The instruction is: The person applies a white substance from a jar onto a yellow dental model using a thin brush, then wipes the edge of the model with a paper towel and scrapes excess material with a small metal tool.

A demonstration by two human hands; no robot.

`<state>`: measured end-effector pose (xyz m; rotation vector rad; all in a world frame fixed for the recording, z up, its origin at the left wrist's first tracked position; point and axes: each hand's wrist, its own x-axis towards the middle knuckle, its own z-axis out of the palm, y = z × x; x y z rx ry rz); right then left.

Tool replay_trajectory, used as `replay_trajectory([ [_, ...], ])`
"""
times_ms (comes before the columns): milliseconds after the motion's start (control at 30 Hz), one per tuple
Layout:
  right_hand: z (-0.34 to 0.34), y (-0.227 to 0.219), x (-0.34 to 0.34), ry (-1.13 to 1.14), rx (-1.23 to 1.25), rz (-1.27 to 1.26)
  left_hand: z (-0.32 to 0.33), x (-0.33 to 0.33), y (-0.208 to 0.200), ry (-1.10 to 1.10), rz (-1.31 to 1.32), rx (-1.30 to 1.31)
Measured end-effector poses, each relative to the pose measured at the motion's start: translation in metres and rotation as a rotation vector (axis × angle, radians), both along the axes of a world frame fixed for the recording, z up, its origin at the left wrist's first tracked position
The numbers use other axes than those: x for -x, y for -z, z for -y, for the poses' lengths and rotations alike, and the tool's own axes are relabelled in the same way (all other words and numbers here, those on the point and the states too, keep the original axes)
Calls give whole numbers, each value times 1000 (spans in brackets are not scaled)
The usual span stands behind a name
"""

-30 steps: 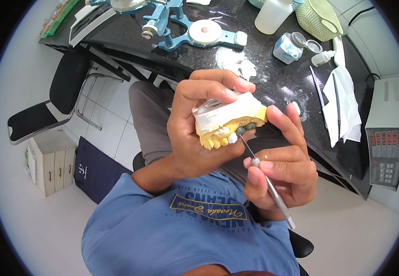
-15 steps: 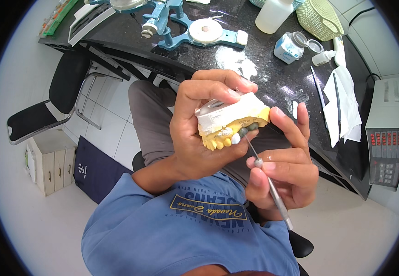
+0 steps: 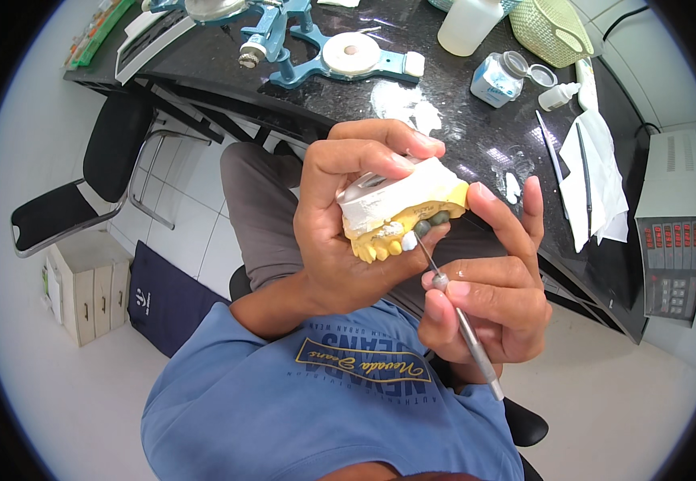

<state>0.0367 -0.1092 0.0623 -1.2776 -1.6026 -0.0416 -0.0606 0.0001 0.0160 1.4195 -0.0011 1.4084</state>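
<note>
In my left hand (image 3: 324, 216) is a dental cast (image 3: 400, 200) with a white plaster base and a yellow gum and tooth part, fingers wrapped round it. Along its lower edge sit yellow teeth, one white tooth (image 3: 409, 240) and dark grey-green teeth (image 3: 430, 224) towards the right. My right hand (image 3: 492, 297) pinches a slim metal dental instrument (image 3: 468, 337) between thumb and fingers. The thin tip meets the cast near the white tooth and the neighbouring dark one; whether it touches cannot be made out. Other right fingers reach up beside the cast's right end.
A blue articulator (image 3: 340, 58) stands on the black worktop, beside white powder (image 3: 404, 104). Farther right are a plastic bottle (image 3: 470, 26), a small jar (image 3: 498, 80), a dropper bottle (image 3: 558, 96), a woven basket (image 3: 552, 30), tools on white tissue (image 3: 604, 184) and a grey control unit (image 3: 673, 232).
The instrument's tip has shifted left, from the dark tooth towards the white one, and my right hand has moved slightly left with it. My left hand keeps its hold on the cast.
</note>
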Motion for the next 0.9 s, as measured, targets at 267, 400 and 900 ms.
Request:
replay_trajectory([
  [267, 1, 0, 0, -2, -19, -21, 4, -2, -1, -15, 4, 22],
  [400, 0, 1, 0, 7, -13, -2, 5, -4, -1, -14, 23, 29],
  [900, 1, -1, -1, 12, 3, 0, 7, -5, 0, -22, 17, 56],
])
